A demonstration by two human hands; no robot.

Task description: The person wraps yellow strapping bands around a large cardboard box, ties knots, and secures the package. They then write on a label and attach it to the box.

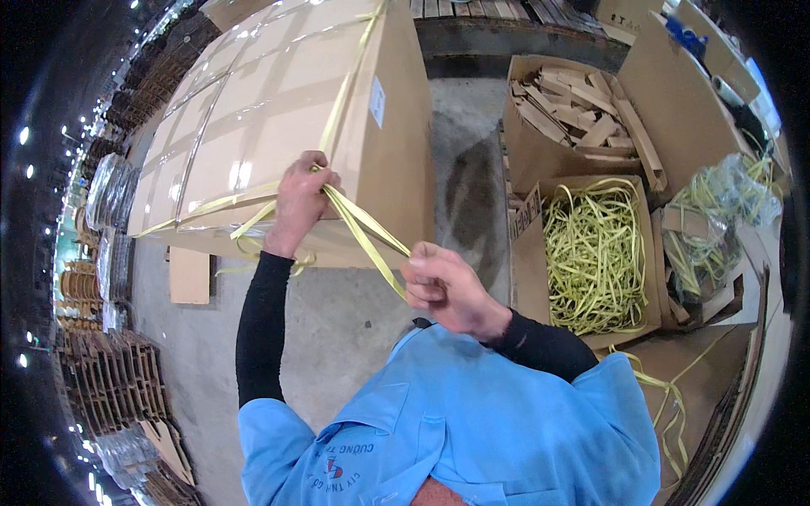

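A large cardboard box, crossed by clear tape and yellow strapping, stands before me. My left hand is closed on the yellow strap at the box's near upper edge, where several strands meet. From there doubled lengths of the strap run down to the right, pulled taut into my right hand, whose fingers are closed on them. Looser strap ends dangle below my left hand beside the box. My fingers hide how the strands cross or join.
To the right, an open carton holds a tangle of yellow strapping. Behind it another carton is filled with cardboard pieces. Clear plastic and strap scraps lie farther right. Stacked pallets line the left. A cardboard piece is below the box.
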